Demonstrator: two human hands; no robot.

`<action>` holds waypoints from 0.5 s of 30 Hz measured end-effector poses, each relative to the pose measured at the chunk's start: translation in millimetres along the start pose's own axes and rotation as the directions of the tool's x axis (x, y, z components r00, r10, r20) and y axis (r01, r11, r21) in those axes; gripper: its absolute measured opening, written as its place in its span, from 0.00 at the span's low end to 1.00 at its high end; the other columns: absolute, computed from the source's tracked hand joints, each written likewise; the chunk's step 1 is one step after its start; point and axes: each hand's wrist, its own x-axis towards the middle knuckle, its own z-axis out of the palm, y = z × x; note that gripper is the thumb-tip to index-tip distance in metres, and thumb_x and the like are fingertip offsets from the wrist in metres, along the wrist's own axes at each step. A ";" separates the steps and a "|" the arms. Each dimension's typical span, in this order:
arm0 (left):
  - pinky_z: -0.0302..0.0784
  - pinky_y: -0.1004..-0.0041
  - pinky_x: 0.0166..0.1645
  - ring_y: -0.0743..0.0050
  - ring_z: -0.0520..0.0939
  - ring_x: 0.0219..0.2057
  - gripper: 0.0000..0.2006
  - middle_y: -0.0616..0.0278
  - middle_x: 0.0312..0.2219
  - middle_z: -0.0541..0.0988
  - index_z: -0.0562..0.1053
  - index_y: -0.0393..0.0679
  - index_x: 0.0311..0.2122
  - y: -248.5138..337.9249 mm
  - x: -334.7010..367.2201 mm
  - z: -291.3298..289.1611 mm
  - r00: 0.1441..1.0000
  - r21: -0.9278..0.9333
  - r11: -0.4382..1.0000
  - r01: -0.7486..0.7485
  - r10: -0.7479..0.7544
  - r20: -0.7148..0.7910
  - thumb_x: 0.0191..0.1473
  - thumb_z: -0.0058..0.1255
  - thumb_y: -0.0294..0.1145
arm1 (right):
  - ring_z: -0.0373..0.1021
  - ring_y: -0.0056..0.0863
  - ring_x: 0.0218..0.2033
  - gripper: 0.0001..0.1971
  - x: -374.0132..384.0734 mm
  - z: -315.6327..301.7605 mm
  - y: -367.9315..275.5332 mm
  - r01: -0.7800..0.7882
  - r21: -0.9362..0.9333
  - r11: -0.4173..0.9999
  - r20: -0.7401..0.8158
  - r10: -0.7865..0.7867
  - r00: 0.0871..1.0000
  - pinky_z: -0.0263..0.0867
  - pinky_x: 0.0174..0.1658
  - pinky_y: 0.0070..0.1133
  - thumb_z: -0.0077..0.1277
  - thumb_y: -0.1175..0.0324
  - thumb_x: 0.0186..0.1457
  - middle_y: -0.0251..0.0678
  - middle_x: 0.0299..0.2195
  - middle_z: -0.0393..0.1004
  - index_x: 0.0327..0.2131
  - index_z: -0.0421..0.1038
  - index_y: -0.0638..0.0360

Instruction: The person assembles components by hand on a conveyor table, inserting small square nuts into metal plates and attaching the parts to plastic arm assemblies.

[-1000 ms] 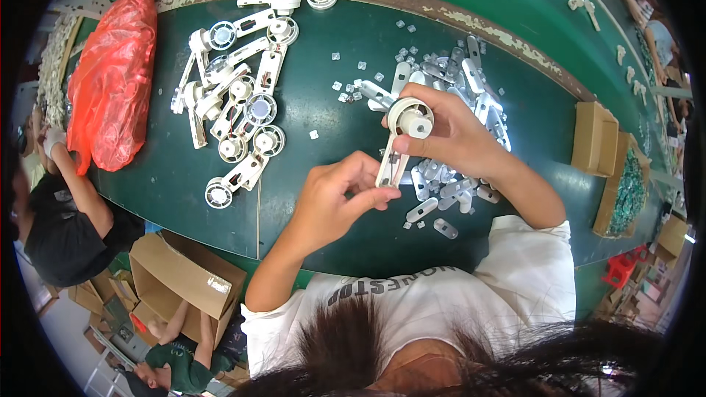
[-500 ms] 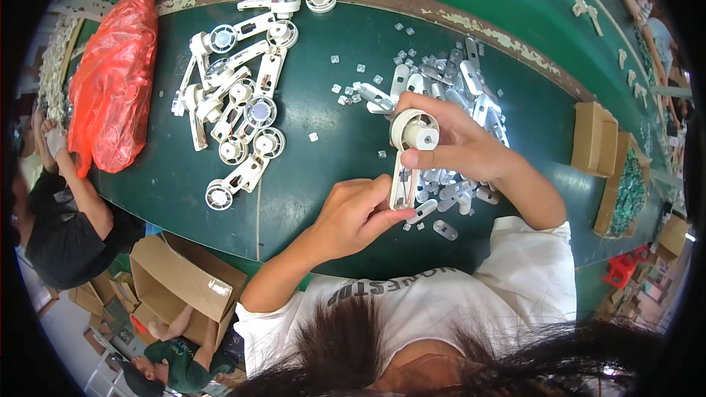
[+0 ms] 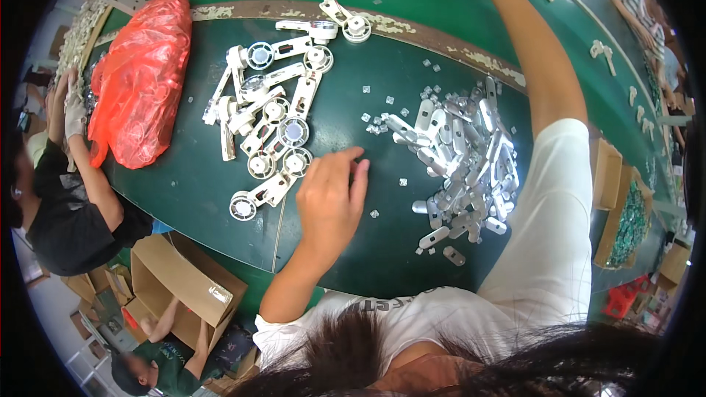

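Observation:
My left hand (image 3: 331,198) lies on the green table (image 3: 184,191) with its fingers loosely spread and nothing in it. Its fingertips are beside the nearest white wheel-and-arm part of a pile (image 3: 272,110). My right arm (image 3: 529,66) stretches far across the table to the top edge, where the hand is cut off from view. A heap of silvery metal bars (image 3: 463,154) lies under that arm. Small pale square clips (image 3: 382,121) are scattered between the two piles.
A red plastic bag (image 3: 140,81) sits at the left. A gloved person (image 3: 73,176) works beside it. Cardboard boxes (image 3: 607,176) stand at the right, one holding green parts (image 3: 632,220). Another open box (image 3: 184,279) and a second person (image 3: 158,371) are below the table.
Both hands held a white wheel part against a metal bar near the heap. Now the right arm has reached away to the far side, and the left hand has dropped empty onto the table.

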 end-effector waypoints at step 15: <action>0.70 0.66 0.31 0.60 0.74 0.26 0.06 0.58 0.24 0.72 0.71 0.39 0.31 4.4 -10.7 -10.4 0.985 -0.003 0.989 -0.147 0.147 0.091 0.45 0.54 0.23 | 0.62 0.28 0.29 0.11 -406.4 -23.1 -135.0 0.748 -0.020 0.663 0.232 -0.725 0.648 0.56 0.31 0.27 0.53 0.72 0.39 0.31 0.23 0.66 0.32 0.73 0.58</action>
